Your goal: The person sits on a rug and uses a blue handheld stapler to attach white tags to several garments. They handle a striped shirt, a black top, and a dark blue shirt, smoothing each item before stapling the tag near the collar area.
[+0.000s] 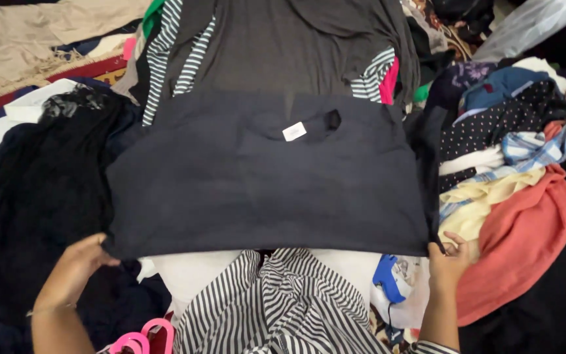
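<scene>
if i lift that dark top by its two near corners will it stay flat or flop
Probably flop: the dark top lies limp, its shape following the clothes pile beneath. It looks thin, with soft creases, so likely light. With the left hand and right hand pinching only its near corners, the middle would likely sag.

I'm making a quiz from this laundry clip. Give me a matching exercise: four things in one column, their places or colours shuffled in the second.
1. dark garment
2. white tag
3. pink hangers
4. coral cloth

a. bottom left, near the left hand
b. spread flat, both hands at its lower corners
c. heaped beside the right hand
d. at the garment's neckline

Pairs: 1-b, 2-d, 3-a, 4-c
</scene>
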